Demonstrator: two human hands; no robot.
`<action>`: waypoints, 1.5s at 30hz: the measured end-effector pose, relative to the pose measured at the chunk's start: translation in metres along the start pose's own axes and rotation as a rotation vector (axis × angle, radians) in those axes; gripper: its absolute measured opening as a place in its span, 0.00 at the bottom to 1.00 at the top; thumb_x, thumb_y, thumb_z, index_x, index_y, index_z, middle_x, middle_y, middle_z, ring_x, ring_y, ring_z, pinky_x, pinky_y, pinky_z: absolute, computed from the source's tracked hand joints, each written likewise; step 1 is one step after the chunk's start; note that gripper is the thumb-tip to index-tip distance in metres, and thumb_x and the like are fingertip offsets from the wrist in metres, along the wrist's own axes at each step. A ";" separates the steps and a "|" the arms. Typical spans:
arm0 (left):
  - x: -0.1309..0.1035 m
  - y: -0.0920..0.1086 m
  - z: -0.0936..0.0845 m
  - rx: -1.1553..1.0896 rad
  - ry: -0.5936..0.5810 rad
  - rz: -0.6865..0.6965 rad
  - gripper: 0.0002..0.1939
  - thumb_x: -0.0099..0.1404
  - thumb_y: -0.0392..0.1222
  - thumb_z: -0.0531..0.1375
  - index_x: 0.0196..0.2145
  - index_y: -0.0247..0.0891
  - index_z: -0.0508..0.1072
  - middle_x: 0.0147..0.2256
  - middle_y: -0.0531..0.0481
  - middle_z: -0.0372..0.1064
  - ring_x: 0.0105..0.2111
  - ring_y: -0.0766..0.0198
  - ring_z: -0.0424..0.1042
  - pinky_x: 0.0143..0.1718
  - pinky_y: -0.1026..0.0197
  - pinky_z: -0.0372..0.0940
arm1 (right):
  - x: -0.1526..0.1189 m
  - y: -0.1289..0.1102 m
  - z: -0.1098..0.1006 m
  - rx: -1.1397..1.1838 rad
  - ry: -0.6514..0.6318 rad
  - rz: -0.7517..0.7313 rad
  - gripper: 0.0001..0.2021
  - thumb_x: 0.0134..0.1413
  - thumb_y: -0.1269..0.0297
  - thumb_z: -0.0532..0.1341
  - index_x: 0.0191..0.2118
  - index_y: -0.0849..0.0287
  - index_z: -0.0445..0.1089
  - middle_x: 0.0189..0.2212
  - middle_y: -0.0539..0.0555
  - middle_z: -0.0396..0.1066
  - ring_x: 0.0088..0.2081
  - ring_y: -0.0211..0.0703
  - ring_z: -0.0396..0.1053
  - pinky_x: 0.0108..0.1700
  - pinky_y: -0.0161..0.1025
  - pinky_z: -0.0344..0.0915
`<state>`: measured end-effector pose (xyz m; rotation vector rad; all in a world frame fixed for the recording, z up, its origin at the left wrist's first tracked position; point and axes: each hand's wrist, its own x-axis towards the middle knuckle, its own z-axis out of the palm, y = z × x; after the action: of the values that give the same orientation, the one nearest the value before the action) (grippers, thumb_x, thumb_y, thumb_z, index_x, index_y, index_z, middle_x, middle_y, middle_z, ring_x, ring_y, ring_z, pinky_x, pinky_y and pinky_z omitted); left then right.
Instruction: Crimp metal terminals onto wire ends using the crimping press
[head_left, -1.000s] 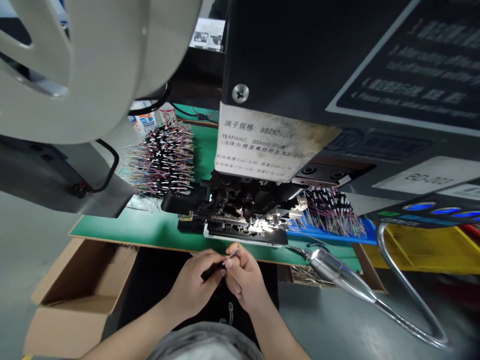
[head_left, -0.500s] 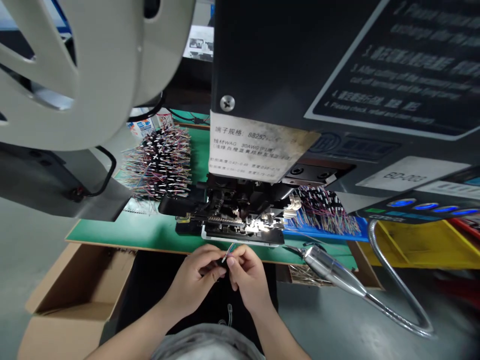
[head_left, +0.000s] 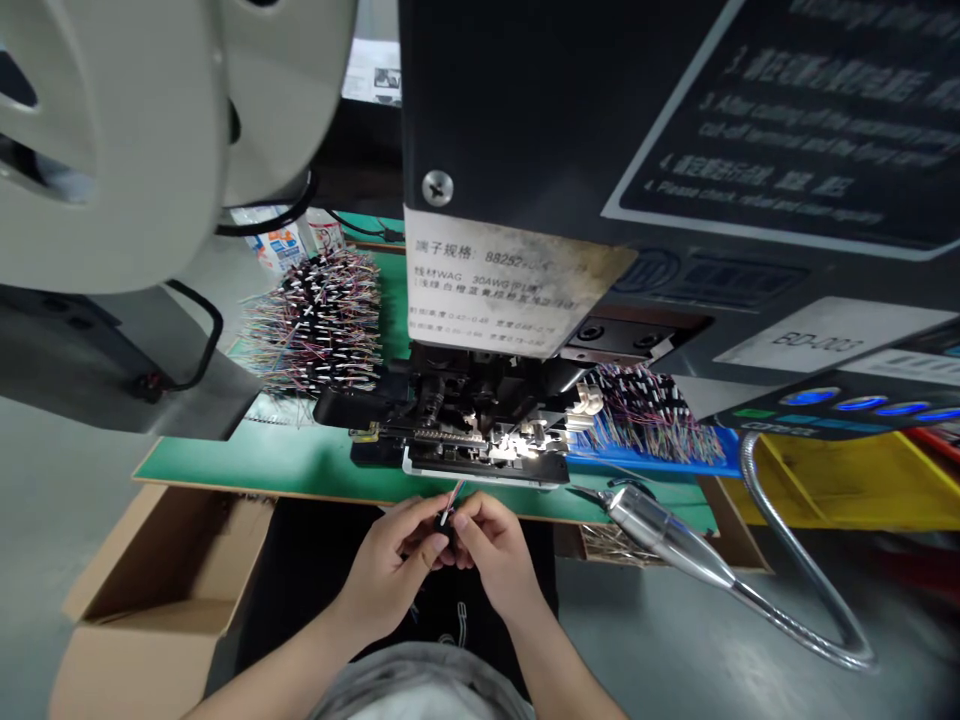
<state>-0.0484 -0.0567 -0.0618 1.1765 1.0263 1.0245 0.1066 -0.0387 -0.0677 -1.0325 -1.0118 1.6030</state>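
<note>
Between my two hands, just in front of the green table edge, is a small black cable piece (head_left: 444,522) with a white part and thin coloured wires pointing up. My left hand (head_left: 394,560) pinches it from the left, thumb and fingers closed. From the right, my right hand (head_left: 491,550) has its thumb and fingertips closed on the same piece. The lit crimping machine (head_left: 487,440) stands just beyond my fingers. A large bundle of wired cables (head_left: 322,325) lies behind it on the left, and another bundle (head_left: 649,415) is on the right.
The green table (head_left: 247,465) spans the front. A metal lamp (head_left: 667,535) with a flexible neck lies at the right. An open cardboard box (head_left: 157,560) is at the lower left, a yellow bin (head_left: 862,480) at the right. A large reel (head_left: 112,150) hangs upper left.
My fingers have shifted slightly around the cable piece, and more of its black part and upright wires shows. The camera view has moved a little, with the reel and machine shifted left.
</note>
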 end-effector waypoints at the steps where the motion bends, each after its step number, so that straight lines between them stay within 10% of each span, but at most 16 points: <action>1: 0.001 0.000 -0.001 -0.016 -0.012 -0.025 0.19 0.68 0.47 0.60 0.54 0.42 0.71 0.43 0.45 0.72 0.31 0.63 0.76 0.30 0.62 0.73 | 0.000 0.001 -0.001 -0.006 -0.020 0.003 0.17 0.56 0.53 0.66 0.27 0.59 0.65 0.16 0.44 0.63 0.17 0.30 0.59 0.20 0.28 0.57; 10: 0.005 0.000 -0.011 -0.170 -0.212 -0.202 0.19 0.65 0.47 0.63 0.51 0.37 0.73 0.31 0.49 0.72 0.23 0.67 0.73 0.22 0.68 0.65 | 0.005 0.005 -0.014 -0.034 -0.151 0.103 0.17 0.56 0.52 0.66 0.27 0.59 0.66 0.17 0.42 0.59 0.16 0.29 0.56 0.18 0.27 0.55; 25: 0.017 0.012 -0.005 -0.274 -0.126 -0.083 0.07 0.63 0.40 0.65 0.39 0.36 0.75 0.30 0.51 0.74 0.31 0.63 0.75 0.37 0.61 0.70 | 0.004 -0.004 -0.007 -0.004 -0.090 0.035 0.13 0.57 0.54 0.66 0.40 0.59 0.74 0.21 0.46 0.65 0.20 0.31 0.63 0.19 0.26 0.59; 31: 0.021 0.026 -0.002 -0.175 -0.129 -0.060 0.05 0.63 0.39 0.64 0.38 0.38 0.76 0.33 0.52 0.68 0.30 0.66 0.73 0.31 0.65 0.68 | 0.006 0.000 -0.009 0.021 -0.077 0.003 0.13 0.56 0.55 0.67 0.31 0.60 0.70 0.19 0.45 0.64 0.17 0.28 0.59 0.18 0.24 0.54; 38: 0.022 0.036 0.005 0.239 -0.030 0.046 0.05 0.64 0.39 0.62 0.39 0.40 0.76 0.32 0.53 0.65 0.29 0.66 0.67 0.31 0.65 0.63 | 0.000 -0.019 -0.008 -0.055 0.028 -0.225 0.11 0.59 0.59 0.65 0.45 0.56 0.70 0.22 0.43 0.59 0.21 0.31 0.56 0.24 0.29 0.58; 45: 0.025 0.049 0.016 0.434 -0.114 0.053 0.10 0.67 0.39 0.58 0.46 0.43 0.75 0.25 0.56 0.72 0.25 0.66 0.70 0.27 0.67 0.59 | 0.004 -0.028 -0.002 -0.151 0.268 -0.373 0.11 0.59 0.62 0.64 0.28 0.58 0.66 0.25 0.48 0.66 0.27 0.36 0.63 0.30 0.30 0.63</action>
<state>-0.0312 -0.0309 -0.0135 1.6027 1.1651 0.7837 0.1150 -0.0289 -0.0426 -1.0543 -1.0785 1.0693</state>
